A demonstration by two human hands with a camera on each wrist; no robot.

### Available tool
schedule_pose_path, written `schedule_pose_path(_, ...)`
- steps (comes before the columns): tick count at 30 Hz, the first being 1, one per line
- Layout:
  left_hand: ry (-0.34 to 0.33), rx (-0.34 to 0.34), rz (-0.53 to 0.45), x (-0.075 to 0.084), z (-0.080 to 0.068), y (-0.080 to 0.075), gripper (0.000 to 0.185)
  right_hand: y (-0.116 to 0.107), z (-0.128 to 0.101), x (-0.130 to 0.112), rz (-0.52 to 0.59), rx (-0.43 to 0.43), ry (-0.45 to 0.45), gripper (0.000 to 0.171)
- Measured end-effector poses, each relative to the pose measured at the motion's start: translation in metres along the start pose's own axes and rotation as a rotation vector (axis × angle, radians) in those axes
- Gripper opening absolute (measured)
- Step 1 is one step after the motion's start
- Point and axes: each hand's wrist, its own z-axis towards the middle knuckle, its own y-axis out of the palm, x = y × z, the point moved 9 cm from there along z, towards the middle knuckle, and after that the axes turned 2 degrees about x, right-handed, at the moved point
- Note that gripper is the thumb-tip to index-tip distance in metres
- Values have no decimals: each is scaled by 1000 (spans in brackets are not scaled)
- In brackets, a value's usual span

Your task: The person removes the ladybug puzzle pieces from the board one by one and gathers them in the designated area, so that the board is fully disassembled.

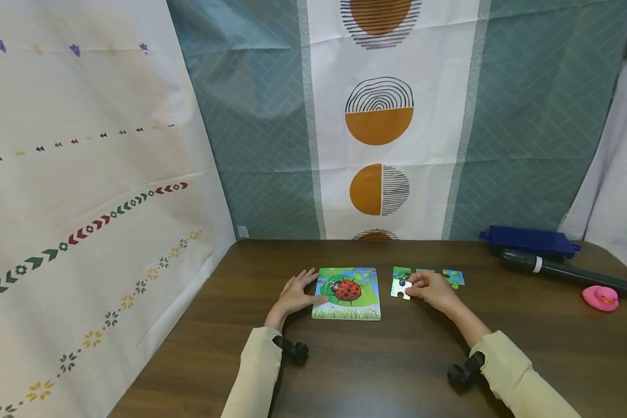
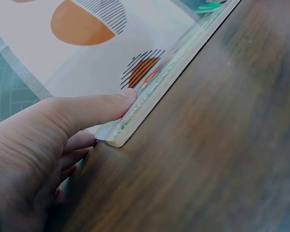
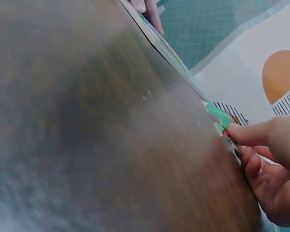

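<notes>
A ladybug puzzle board (image 1: 348, 293) lies flat on the dark wooden table (image 1: 386, 360). My left hand (image 1: 294, 295) rests at its left edge, fingers stretched out, with the thumb (image 2: 94, 110) pressing on the board's near corner (image 2: 117, 135). To the right of the board, my right hand (image 1: 431, 289) pinches a loose green puzzle piece (image 1: 400, 284) lying on the table. In the right wrist view its fingertips (image 3: 239, 133) hold that piece (image 3: 218, 117) by its edge. Two more loose pieces (image 1: 453, 277) lie just beyond the right hand.
At the back right of the table lie a blue case (image 1: 528, 239), a long black cylinder (image 1: 559, 270) and a pink rubber duck (image 1: 601, 298). Patterned cloth hangs close behind the table and along its left side (image 1: 83, 232).
</notes>
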Motion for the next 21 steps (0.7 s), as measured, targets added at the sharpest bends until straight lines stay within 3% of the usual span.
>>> schedule_pose_path(5,-2,0,-2,1,-1,0,81,-1,-2,-5,-80,5,-49,26)
schedule_pose_path(21,-3,-5,-5,0,-1,0,81,-3,0,-1,-113,20,-49,18)
